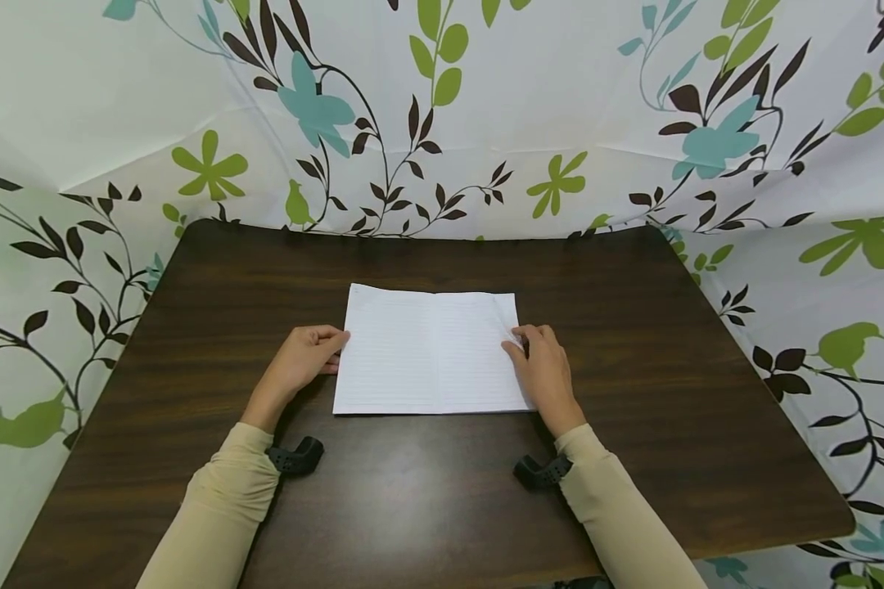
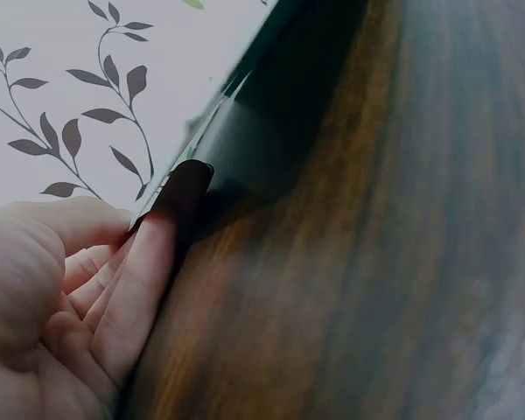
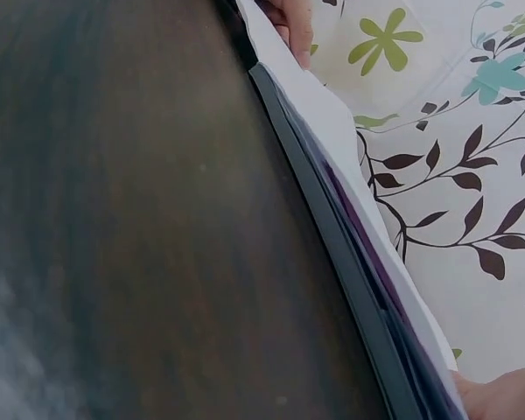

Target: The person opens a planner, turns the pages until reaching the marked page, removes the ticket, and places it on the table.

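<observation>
White open notebook (image 1: 405, 352) with faint ruled lines on both pages.

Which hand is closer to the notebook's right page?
Right. The right hand touches the right page; the left hand holds the outer edge of the left page.

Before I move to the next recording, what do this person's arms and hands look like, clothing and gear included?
The left sleeve and right sleeve are long and pale tan. A black left wrist device and black right wrist device sit near the cuffs. The left hand and right hand wear no gloves.
</observation>
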Available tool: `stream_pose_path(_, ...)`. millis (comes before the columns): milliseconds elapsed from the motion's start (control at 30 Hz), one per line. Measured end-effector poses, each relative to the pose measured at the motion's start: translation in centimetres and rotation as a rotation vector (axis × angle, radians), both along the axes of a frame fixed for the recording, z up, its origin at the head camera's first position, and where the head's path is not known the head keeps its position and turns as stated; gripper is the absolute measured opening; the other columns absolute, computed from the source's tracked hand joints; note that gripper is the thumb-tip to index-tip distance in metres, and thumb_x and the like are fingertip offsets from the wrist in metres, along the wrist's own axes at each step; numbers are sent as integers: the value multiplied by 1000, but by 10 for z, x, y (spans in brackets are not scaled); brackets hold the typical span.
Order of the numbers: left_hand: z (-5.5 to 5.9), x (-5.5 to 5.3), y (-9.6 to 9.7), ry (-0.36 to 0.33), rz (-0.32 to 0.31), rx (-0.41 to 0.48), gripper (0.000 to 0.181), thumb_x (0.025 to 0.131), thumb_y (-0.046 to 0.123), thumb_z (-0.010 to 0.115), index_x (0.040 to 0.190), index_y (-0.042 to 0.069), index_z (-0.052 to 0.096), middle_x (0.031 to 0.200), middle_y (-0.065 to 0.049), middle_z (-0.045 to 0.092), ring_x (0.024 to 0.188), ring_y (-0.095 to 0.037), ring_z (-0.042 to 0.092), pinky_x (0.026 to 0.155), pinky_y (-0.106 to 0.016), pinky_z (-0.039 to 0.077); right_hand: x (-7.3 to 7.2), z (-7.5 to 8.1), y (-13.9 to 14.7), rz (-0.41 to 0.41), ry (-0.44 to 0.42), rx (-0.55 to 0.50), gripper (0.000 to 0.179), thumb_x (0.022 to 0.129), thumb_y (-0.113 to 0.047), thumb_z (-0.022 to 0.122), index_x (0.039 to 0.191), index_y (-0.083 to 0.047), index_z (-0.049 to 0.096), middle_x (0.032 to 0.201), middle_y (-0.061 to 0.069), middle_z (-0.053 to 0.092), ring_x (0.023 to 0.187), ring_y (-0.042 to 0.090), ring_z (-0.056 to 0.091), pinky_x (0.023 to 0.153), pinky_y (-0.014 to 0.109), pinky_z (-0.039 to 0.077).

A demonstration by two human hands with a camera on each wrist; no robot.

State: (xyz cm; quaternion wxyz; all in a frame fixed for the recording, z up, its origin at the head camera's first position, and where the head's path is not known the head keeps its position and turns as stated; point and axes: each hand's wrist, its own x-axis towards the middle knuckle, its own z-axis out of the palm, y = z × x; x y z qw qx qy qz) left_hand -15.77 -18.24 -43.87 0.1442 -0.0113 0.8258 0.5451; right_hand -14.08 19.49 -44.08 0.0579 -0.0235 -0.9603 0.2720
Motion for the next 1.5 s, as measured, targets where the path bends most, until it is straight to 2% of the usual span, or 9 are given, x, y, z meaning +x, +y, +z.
stream_pose_path(200,1,-1,0,8,-7,-1,43,109,32,57,129,-4,68,111,-16,73,79,-6,70,73,-21,61,-2,2,0,3,-7,49,51,104,-33,66,145,-3,60,107,15,64,89,29,58,81,44,47)
stream_pose_path(333,0,-2,0,4,-4,-3,42,109,32,57,129,-4,68,110,-15,73,79,-6,69,73,-21,61,-2,1,1,8,14,76,47,104,-34,65,142,-6,63,103,14,65,87,29,58,79,42,41)
stream_pose_path(533,0,0,0,9,-7,1,41,108,30,57,127,-5,69,104,-12,73,77,-7,69,71,-22,61,-6,-5,4,-18,11,-98,60,102,-28,70,153,-3,49,94,9,59,81,25,51,84,40,26)
stream_pose_path(767,-1,0,-2,6,-11,-8,42,108,31,57,128,-4,68,106,-13,74,78,-7,69,72,-21,61,-13,-5,3,-40,30,-299,37,97,-20,72,130,-3,69,98,11,62,85,24,50,80,39,20)
stream_pose_path(1067,1,0,-1,13,-28,17,42,108,31,58,127,-6,68,98,-7,74,77,-6,67,71,-20,60,-17,-6,-1,-65,145,-324,32,103,-34,67,120,-8,76,107,10,68,85,21,54,87,42,21)
stream_pose_path(1167,2,0,-1,8,-24,25,42,108,30,58,127,-6,67,97,-6,74,76,-6,66,70,-20,60,-19,-5,-2,-59,183,-311,30,103,-31,67,119,-8,77,106,9,70,85,24,57,90,43,21)
stream_pose_path(1300,1,0,-1,12,-20,16,43,108,31,58,128,-6,67,97,-6,74,76,-6,66,70,-20,60,-20,-4,-4,-11,228,-302,29,103,-19,67,127,-6,74,116,13,68,102,30,63,95,45,27)
stream_pose_path(1400,0,-1,-1,18,-17,9,42,108,30,58,127,-6,68,97,-7,74,76,-6,67,70,-20,60,-19,0,-6,86,241,-292,30,102,-12,67,130,-2,72,129,16,65,119,33,61,104,45,39)
stream_pose_path(1500,-2,-1,-1,23,-21,7,41,108,30,59,126,-6,68,97,-8,75,76,-6,68,70,-20,60,-14,7,-9,193,203,-242,34,103,-14,66,134,0,68,139,15,62,132,33,58,109,49,49)
